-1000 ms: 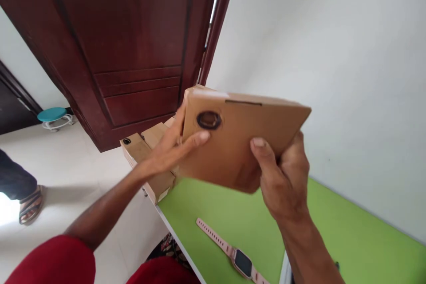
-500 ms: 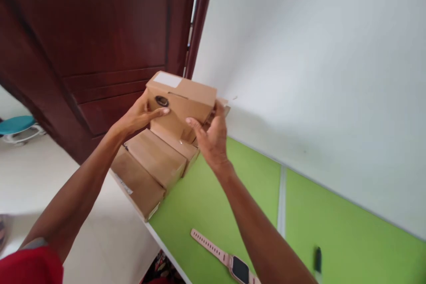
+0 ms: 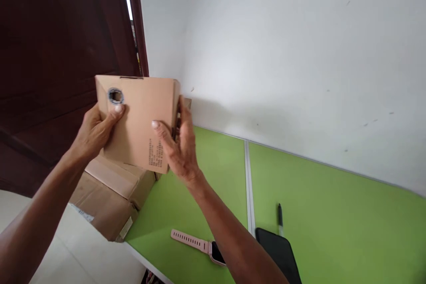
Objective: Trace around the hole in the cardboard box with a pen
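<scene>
Two hands on one cardboard box [image 3: 138, 120], held up off the bench [image 3: 299, 195].

Nearest to me: a pink watch [image 3: 199, 245] lies flat near the bench's front edge, strap stretched left. Just right of it, a dark flat device [image 3: 281, 255], and beyond that a pen [image 3: 280, 217]. All three lie apart from the box.

My left hand [image 3: 95, 131] closes on the box's left end, thumb [image 3: 116, 110] pressed on the front face right under a round cut-out hole [image 3: 115, 96]. My right hand [image 3: 178, 146] wraps the right end, thumb across the front near a block of small print, fingers behind the side wall. Both hands are shut on it, neither spread wide.

The box hangs in the air, tilted, above a stack of similar boxes [image 3: 109, 191] that sits at the bench's left end and overhangs the edge. Not touching the stack, as far as I can tell.

Handling, my judgement: stiff corrugated board, light enough for fingertips, faces dry and not slippery. Corners would crush if squeezed hard. Best hold is at the two short ends, as now, keeping clear of the hole.

Farthest: white wall [image 3: 299, 53] behind the bench, dark wooden door [image 3: 60, 53] to the left.
</scene>
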Available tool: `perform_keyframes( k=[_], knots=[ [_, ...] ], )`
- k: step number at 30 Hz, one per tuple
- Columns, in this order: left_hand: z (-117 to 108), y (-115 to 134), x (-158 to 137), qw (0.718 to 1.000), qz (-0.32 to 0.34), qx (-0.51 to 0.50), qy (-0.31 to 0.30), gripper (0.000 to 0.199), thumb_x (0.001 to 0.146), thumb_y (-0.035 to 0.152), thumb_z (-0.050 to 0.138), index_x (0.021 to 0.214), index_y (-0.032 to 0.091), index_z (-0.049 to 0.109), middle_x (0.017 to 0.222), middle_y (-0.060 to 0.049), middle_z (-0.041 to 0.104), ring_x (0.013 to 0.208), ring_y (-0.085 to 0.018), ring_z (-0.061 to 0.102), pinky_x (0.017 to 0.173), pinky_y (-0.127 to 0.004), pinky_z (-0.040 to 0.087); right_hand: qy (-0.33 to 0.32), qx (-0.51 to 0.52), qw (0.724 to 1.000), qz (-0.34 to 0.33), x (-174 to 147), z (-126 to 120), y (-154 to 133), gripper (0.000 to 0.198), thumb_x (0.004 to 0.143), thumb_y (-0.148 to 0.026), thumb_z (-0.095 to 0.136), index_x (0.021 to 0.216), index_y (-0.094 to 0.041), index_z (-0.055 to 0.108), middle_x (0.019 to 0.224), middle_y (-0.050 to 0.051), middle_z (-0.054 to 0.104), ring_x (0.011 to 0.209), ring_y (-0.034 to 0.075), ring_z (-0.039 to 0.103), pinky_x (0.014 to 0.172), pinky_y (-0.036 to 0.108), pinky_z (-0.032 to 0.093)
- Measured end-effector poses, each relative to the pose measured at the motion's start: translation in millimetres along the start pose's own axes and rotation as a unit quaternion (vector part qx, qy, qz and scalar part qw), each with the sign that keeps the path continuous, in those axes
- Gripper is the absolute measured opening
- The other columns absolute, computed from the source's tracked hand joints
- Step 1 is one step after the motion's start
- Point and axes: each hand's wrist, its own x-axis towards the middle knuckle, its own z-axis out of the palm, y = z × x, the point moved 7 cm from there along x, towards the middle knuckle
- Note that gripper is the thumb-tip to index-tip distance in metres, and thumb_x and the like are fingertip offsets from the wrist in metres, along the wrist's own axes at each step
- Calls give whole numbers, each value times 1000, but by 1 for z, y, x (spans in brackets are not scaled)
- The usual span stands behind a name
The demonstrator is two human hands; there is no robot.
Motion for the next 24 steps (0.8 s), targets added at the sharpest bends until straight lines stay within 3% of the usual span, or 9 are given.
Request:
perform_keyframes(
  k=[5,8,10,12,14,17,20,24],
  knots=[
    [78,28,27,995,65,-40,-71,81,76,90,82,107,17,73,105,-7,76,94,-23,68,81,-33,58,90,64,993,28,-3,-80,23,96,102,-59,71,178,-34,19,175,15,46,146,36,61,114,57,62],
    [135,25,33,985,73,-74,-137,67,80,72,91,116,19,71,110,-12,78,107,-33,74,93,-46,64,92,44,990,99,-10,-125,61,102,91,-60,83,174,-33,30,173,16,50,149,37,58,118,59,57],
    [168,14,28,987,61,-69,-132,52,88,53,89,121,19,69,113,-15,78,112,-35,75,99,-54,64,81,54,983,155,-13,-148,94,97,84,-59,91,165,-30,45,164,15,60,148,37,58,123,58,51],
    [192,-2,16,994,47,-47,-90,53,89,35,87,133,16,64,125,-20,74,124,-38,71,112,-60,59,67,73,977,188,-12,-164,124,86,81,-56,95,153,-27,59,150,14,70,140,36,64,124,58,50],
    [209,-16,-1,998,41,-22,-53,69,85,22,86,147,16,57,141,-22,65,141,-41,62,124,-62,49,52,92,971,216,-4,-173,151,66,88,-53,91,142,-23,67,140,13,75,130,34,70,119,59,54],
    [225,-34,-27,999,28,17,-6,81,84,15,82,158,21,48,147,-21,58,148,-43,54,127,-65,44,37,120,960,250,13,-176,184,42,105,-45,78,137,-19,71,139,12,74,122,30,74,107,55,62],
    [233,-52,-42,998,17,54,36,73,85,20,84,150,22,50,143,-20,57,144,-45,55,125,-69,43,25,145,952,269,30,-164,208,39,108,-42,76,139,-20,70,141,11,72,119,28,75,101,51,66],
    [244,-77,-40,994,23,83,68,61,83,21,87,133,23,53,136,-18,60,138,-43,60,120,-67,49,21,169,946,277,44,-140,235,40,108,-41,76,141,-20,70,143,12,72,120,28,75,101,51,66]
  ],
)
